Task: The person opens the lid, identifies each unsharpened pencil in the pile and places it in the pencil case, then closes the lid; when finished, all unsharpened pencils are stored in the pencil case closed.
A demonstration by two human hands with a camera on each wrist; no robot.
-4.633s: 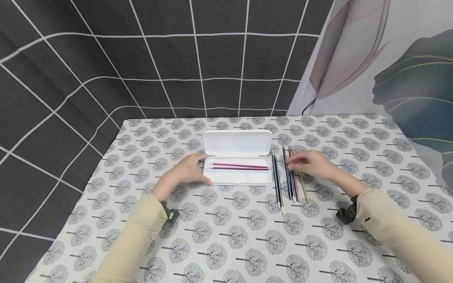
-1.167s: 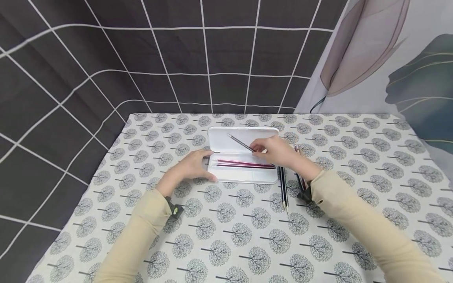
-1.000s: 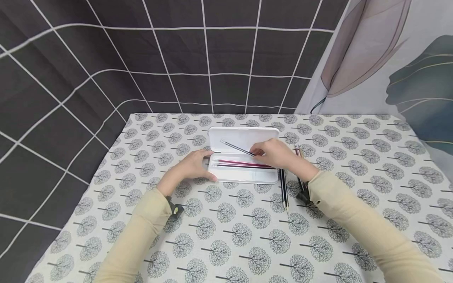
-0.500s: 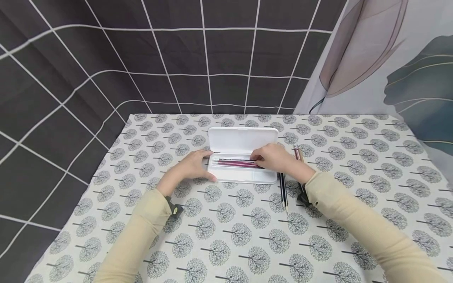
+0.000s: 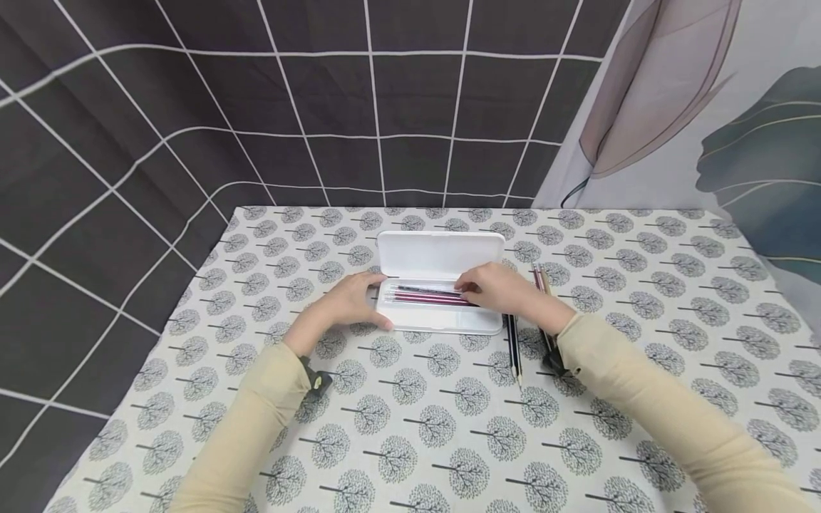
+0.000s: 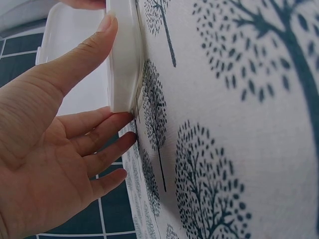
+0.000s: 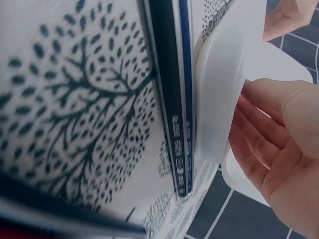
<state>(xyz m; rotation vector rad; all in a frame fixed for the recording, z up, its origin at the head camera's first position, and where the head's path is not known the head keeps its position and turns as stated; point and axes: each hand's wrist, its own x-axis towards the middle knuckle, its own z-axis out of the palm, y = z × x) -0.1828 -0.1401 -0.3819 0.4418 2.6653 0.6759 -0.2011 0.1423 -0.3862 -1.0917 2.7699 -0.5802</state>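
Tablecloth (image 5: 423,399) beneath, spread left hand (image 5: 349,301) bracing the case (image 5: 439,320), your right hand (image 5: 498,288) is pinching a pencil (image 5: 428,290), its slant risking overlap.

Pencils (image 5: 426,298) lie inside the case (image 5: 442,320), loose pencils (image 5: 514,348) to its right.

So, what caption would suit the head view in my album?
Left hand touching the end of an open case, right hand over its pencils.

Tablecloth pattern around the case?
Tablecloth: dark leafy trees on white. Best in the left wrist view, beside the case.
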